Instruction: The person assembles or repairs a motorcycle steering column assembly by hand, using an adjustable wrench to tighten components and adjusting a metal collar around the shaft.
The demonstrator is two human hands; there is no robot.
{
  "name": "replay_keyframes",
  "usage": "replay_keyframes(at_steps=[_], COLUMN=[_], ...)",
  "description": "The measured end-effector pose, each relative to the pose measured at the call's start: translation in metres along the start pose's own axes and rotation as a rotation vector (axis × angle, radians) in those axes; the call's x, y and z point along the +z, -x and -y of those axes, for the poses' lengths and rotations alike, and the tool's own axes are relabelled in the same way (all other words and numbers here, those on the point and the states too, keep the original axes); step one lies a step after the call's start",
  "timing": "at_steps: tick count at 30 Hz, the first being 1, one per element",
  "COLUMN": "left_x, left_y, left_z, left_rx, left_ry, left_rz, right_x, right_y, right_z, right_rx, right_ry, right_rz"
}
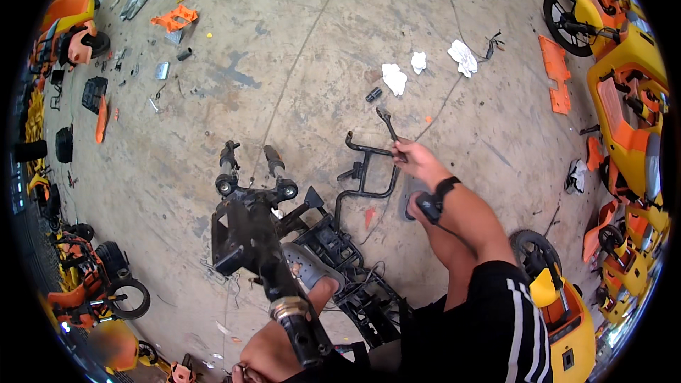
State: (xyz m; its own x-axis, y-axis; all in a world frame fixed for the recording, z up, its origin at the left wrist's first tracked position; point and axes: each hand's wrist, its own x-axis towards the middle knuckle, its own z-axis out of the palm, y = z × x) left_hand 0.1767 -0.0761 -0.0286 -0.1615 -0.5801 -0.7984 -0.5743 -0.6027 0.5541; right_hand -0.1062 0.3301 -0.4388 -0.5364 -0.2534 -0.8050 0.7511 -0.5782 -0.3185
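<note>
My right hand (415, 161) is closed round the handle of a dark wrench (387, 122), its head pointing up and away over the concrete floor. Just below that hand lies a bent black tube frame (364, 170). At the bottom edge, beside my knee, only the curled fingertips of my left hand (248, 374) show; what they hold, if anything, is hidden. Between my legs stands a black scooter frame (333, 241). Its steering column (273, 262), with a brass-coloured nut (289, 308), rises toward me, and two fork legs (275, 162) stick out at its far end.
White crumpled cloths (394, 79) and a short black cylinder (374, 94) lie ahead. Yellow-orange scooters (628, 120) line the right side; more scooters (89, 269) stand at left. Orange panels (175, 18) and small parts are scattered at far left. A wheel (535, 252) is close by my right arm.
</note>
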Motion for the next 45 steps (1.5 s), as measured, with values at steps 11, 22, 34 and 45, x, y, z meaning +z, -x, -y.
replay_keyframes(at_steps=[11, 22, 34, 45], left_x=[0.118, 0.436, 0.630, 0.571], left_y=[-0.004, -0.200, -0.321, -0.302], left_z=[0.050, 0.308, 0.233, 0.259], left_rx=[-0.431, 0.649, 1.584, 1.192], left_ry=[-0.361, -0.826, -1.194, -1.054], left_rz=[0.954, 0.546, 0.335, 0.583], right_x=[-0.070, -0.238, -0.258, -0.258], right_y=[0.322, 0.227, 0.222, 0.221], right_z=[0.133, -0.112, -0.143, -0.160], right_rx=[0.142, -0.076, 0.175, 0.182], right_ry=[0.809, 1.347, 1.516, 1.502], right_rz=[-0.261, -1.081, -0.931, -0.882])
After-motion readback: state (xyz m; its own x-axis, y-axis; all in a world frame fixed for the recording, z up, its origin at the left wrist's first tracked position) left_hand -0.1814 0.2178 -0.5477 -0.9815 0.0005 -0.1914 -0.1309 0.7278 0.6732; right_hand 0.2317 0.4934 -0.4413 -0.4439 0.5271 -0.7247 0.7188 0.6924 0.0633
